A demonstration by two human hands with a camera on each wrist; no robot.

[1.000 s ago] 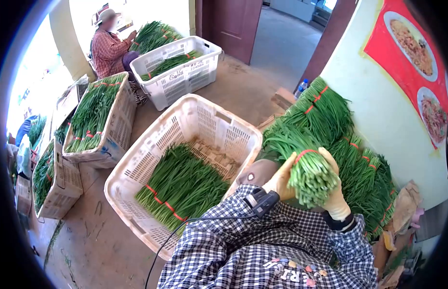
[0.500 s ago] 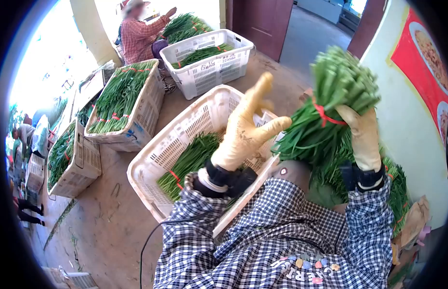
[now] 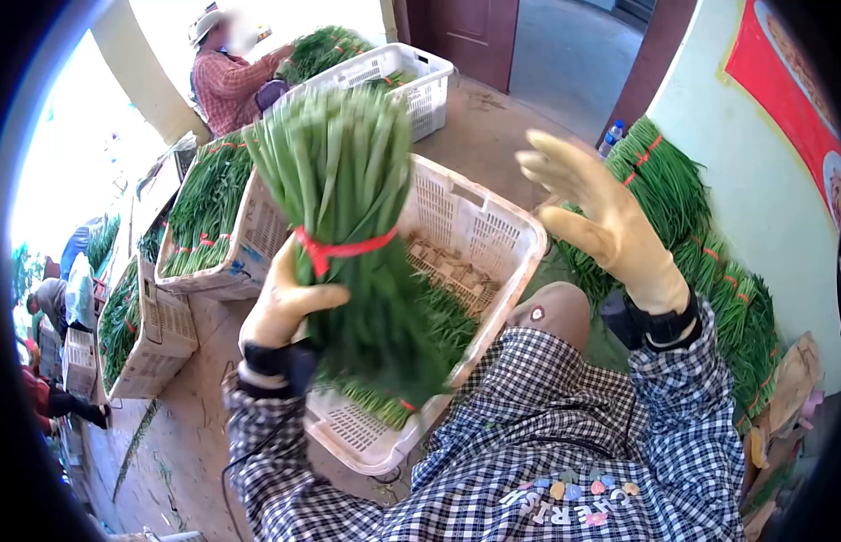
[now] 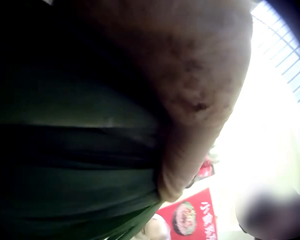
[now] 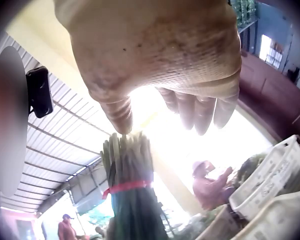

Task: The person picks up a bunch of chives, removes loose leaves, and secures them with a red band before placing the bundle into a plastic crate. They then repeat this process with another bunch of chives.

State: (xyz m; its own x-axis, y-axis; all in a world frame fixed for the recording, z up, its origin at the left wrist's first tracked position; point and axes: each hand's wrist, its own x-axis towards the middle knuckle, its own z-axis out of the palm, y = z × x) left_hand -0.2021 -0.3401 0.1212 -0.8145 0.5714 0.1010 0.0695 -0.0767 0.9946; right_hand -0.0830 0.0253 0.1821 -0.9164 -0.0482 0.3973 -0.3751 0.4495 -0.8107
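My gloved left hand (image 3: 280, 303) grips a bundle of garlic chives (image 3: 339, 172) below its red band (image 3: 348, 248), thumb across the front. The cut stalk ends point up and the dark leaves hang down over a white crate (image 3: 520, 257). Leaves fill much of the left wrist view, beside the gloved thumb. My gloved right hand (image 3: 610, 212) is raised to the right of the crate, fingers extended, with nothing in it. In the right wrist view the bundle stands beyond that hand's fingers. Banded chives (image 3: 380, 405) lie inside the crate, partly hidden behind the held bundle.
More banded chives (image 3: 664, 181) are piled along the right wall. Filled crates (image 3: 244, 271) stand at the left, and another white crate (image 3: 429, 104) is farther back. A person in a red checked shirt (image 3: 226, 86) sits behind it. A plastic bottle (image 3: 610, 137) stands near the pile.
The bundle has gone from my right hand to my left and moved left over the crate, stalk ends turned up. My right hand has let go and opened.
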